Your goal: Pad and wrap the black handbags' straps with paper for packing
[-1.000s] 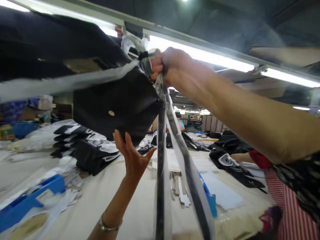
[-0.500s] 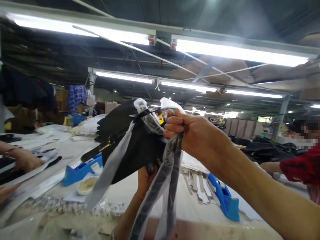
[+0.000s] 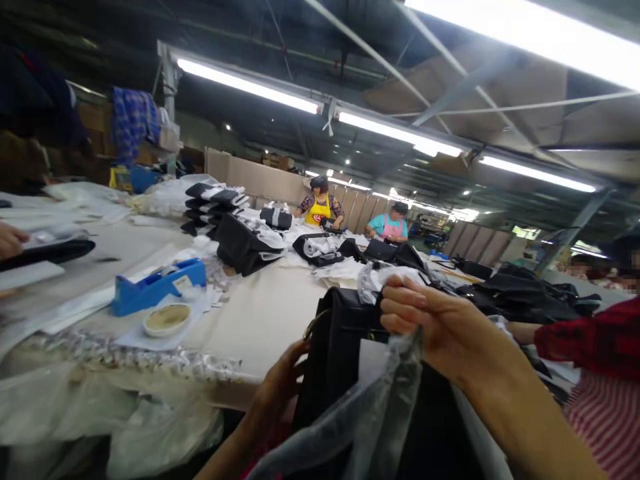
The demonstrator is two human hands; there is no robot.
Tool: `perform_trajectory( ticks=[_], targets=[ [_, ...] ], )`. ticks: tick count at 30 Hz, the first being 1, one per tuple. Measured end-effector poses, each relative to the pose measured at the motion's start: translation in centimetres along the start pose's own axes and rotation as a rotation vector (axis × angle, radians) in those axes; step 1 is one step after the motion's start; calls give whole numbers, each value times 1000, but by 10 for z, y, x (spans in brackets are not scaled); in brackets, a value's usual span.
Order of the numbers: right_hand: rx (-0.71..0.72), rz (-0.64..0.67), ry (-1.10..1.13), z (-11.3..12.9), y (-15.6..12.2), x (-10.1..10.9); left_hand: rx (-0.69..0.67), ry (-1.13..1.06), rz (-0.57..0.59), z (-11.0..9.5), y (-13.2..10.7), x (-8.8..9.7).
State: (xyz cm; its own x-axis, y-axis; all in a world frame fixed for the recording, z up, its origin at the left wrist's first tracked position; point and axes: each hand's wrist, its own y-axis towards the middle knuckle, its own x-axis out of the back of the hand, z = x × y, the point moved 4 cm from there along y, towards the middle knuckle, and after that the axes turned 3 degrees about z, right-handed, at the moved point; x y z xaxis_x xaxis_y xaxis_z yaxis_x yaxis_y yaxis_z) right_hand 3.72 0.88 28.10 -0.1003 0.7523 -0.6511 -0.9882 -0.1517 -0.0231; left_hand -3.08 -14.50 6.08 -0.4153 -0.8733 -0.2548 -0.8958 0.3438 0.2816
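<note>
A black handbag [image 3: 340, 347] hangs upright in front of me, its lower part cut off by the frame. My right hand [image 3: 425, 317] is closed around its strap [image 3: 400, 373], which is wrapped in clear plastic and trails down across the front. White wrapping [image 3: 370, 283] shows just beyond those fingers. At the bag's left side is my left hand [image 3: 283, 377], fingers apart and slightly bent, its fingertips touching the side near a metal ring [image 3: 317, 323]. The bag partly hides that hand's thumb side.
A blue tape dispenser [image 3: 160, 287] and a shallow dish [image 3: 167, 319] stand on the pale table [image 3: 250, 320]. Black bags [image 3: 245, 243] lie farther back. A co-worker's hand [image 3: 11, 241] is at far left, and a red sleeve [image 3: 590, 340] reaches in from the right. Two people work opposite.
The bag has turned from tilted to upright and come lower and closer. My right hand has moved right and down, still gripping the wrapped strap. My left hand now lies along the bag's side.
</note>
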Motion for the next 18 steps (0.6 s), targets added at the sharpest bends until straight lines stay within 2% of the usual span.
perform_trajectory(
  ticks=[3, 7, 10, 14, 16, 18],
  targets=[
    [-1, -45, 1, -11, -18, 31, 24, -79, 84, 17, 12, 2],
    [-26, -88, -80, -28, -34, 54, -177, 98, 15, 30, 35, 5],
    [-54, -104, -146, -35, -36, 59, -342, 305, 56, 28, 52, 0],
    [-96, -123, -185, -38, -34, 62, -501, 493, 115, 12, 66, -7],
    [-112, -138, -185, -39, -32, 64, -505, 458, 135, 5, 67, -10],
    [-119, -150, -173, -41, -29, 66, -377, 310, 195, 7, 63, -16]
  ],
)
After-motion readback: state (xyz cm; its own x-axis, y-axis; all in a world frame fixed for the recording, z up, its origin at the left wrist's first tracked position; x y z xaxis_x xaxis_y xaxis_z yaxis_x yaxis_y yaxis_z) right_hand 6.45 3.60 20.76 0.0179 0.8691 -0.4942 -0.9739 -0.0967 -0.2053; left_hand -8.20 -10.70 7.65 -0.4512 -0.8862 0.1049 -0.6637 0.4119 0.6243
